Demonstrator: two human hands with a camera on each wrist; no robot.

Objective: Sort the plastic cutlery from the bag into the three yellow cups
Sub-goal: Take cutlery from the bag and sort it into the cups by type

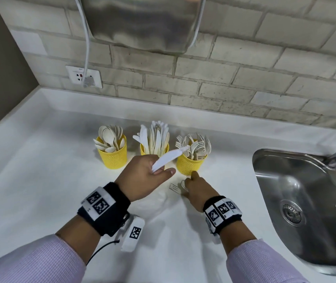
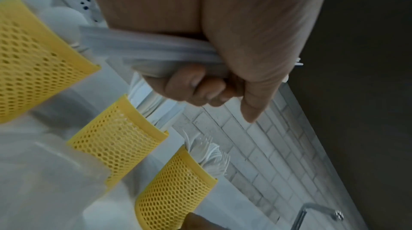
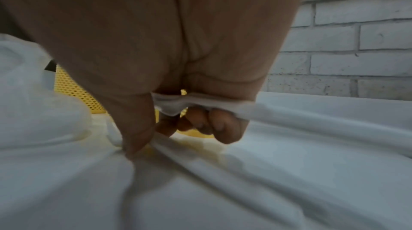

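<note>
Our left hand (image 1: 145,173) had its fingers curled round smooth white plastic knives (image 1: 170,157), just in front of the three perforated yellow cups (image 1: 114,157). Our right hand (image 1: 196,187) was pinching white forks (image 1: 176,187) low on the glossy tabletop (image 1: 40,180), beside the crinkly clear bag (image 1: 152,205).

No words, brand names or numbers can be read anywhere in the views. The only signs are black-and-white square code markers: two side by side on the left wristband (image 1: 98,204) at lower centre-left of the head view, several in a row on the right wristband (image 1: 222,210) at lower centre-right, and one on a white block (image 1: 135,232) under the left wrist. Small dark marks sit at the top of the wall socket (image 1: 83,76) at left, too small to make out.
</note>
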